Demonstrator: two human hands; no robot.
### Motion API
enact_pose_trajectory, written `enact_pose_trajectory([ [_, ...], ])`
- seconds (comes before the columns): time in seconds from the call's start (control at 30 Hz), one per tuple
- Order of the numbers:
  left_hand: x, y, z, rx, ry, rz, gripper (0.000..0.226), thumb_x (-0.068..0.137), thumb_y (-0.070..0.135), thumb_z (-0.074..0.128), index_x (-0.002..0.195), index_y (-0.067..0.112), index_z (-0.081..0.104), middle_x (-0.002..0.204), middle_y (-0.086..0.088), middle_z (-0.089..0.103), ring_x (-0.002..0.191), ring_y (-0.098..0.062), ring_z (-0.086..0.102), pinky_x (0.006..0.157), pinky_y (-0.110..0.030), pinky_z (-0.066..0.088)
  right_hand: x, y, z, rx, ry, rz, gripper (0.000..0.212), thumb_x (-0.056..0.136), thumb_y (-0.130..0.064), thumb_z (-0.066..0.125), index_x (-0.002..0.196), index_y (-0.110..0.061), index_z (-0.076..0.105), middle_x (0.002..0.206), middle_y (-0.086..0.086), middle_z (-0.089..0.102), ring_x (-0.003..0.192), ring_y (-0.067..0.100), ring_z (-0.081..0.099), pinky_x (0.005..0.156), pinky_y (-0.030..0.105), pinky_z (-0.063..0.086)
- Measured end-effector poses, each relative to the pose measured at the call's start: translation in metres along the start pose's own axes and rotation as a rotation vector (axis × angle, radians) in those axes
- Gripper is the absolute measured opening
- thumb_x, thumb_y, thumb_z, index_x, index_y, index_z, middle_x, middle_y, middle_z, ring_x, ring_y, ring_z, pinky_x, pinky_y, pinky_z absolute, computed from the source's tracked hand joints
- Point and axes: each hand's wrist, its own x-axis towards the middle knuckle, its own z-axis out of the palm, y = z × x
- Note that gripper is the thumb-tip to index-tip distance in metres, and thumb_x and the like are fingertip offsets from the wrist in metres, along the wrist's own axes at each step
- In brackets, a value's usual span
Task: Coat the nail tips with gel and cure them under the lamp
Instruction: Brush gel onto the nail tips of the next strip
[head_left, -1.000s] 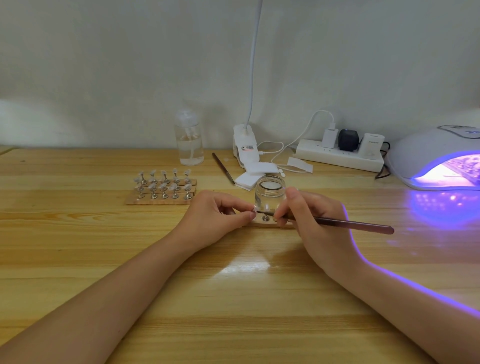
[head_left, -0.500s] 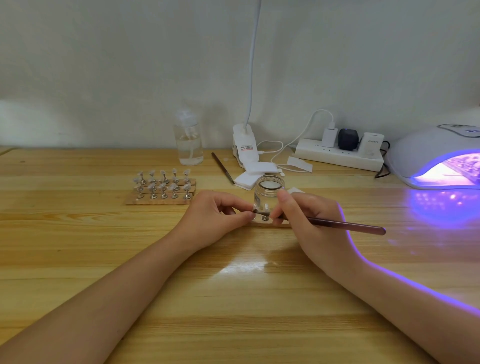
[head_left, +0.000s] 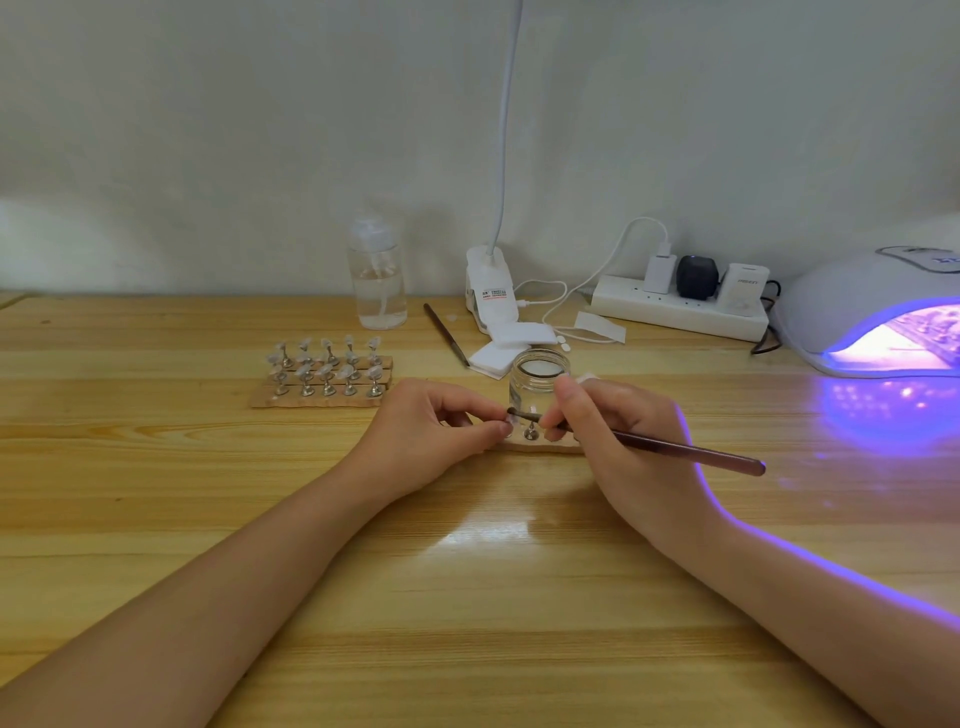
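Observation:
My right hand (head_left: 618, 431) grips a dark red brush (head_left: 691, 450), whose tip lies against a nail tip that my left hand (head_left: 431, 431) pinches on its small metal stand. Both hands rest over a small wooden base (head_left: 540, 446) with another metal stand (head_left: 531, 431) on it. Just behind stands an open clear gel jar (head_left: 537, 382). A second wooden base (head_left: 317, 399) at the left carries several nail tips on stands (head_left: 327, 364). The white curing lamp (head_left: 878, 317) glows violet at the right edge.
At the back stand a clear pump bottle (head_left: 377, 280), a white clip lamp (head_left: 491, 291), a power strip (head_left: 680, 312) with plugs and cables, white pads (head_left: 511, 351) and a spare brush (head_left: 445, 333). The wooden table (head_left: 467, 597) reaches to the wall.
My right hand has shifted slightly left, and the brush tip has slid left along the nail tip. My left hand has held still.

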Motion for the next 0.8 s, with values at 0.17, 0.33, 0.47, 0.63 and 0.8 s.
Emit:
enact_pose_trajectory([
  [0.17,0.0000,0.0000,-0.0003,-0.019,-0.001,0.005,0.017,0.074,0.009,0.073,0.074,0.026,0.072,0.058,0.004,0.065,0.047,0.005,0.048,0.048,-0.006,0.034,-0.0022,-0.0043,-0.0005,0.167,-0.004,0.019,0.040,0.087,-0.035,0.049,0.057,-0.013,0.064,0.052,-0.007,0.059,0.048,-0.002,0.055,0.054,0.006,0.039],
  [0.33,0.0003,-0.0017,-0.0003,-0.024,-0.010,0.026,0.013,0.072,0.010,0.074,0.077,0.022,0.073,0.059,0.014,0.065,0.049,0.004,0.048,0.049,-0.004,0.033,-0.0008,-0.0029,-0.0003,0.206,0.050,0.017,0.039,0.092,-0.029,0.048,0.059,-0.017,0.063,0.053,-0.005,0.059,0.044,-0.001,0.051,0.050,0.005,0.034],
  [0.47,0.0011,-0.0030,0.0000,-0.032,-0.019,0.044,0.013,0.072,0.009,0.075,0.079,0.020,0.074,0.067,0.012,0.068,0.052,0.004,0.051,0.051,-0.003,0.034,0.0018,-0.0033,-0.0002,0.088,0.028,0.043,0.034,0.086,-0.041,0.042,0.065,-0.023,0.063,0.063,-0.007,0.064,0.056,-0.003,0.057,0.055,0.008,0.040],
  [0.63,0.0020,-0.0046,-0.0001,-0.063,-0.009,0.028,0.014,0.070,0.011,0.076,0.074,0.024,0.074,0.066,0.014,0.069,0.053,0.004,0.051,0.053,-0.006,0.038,0.0009,-0.0021,0.0001,0.072,0.014,0.045,0.037,0.085,-0.040,0.043,0.065,-0.019,0.066,0.060,-0.007,0.064,0.057,-0.004,0.056,0.058,0.007,0.038],
  [0.8,0.0025,-0.0041,0.0007,-0.080,0.003,0.027,0.016,0.070,0.008,0.075,0.074,0.024,0.073,0.066,0.013,0.070,0.057,0.001,0.053,0.054,-0.006,0.041,-0.0013,-0.0043,-0.0001,0.160,-0.006,0.014,0.039,0.085,-0.034,0.045,0.060,-0.012,0.065,0.055,-0.005,0.060,0.046,-0.002,0.052,0.051,0.005,0.035],
])
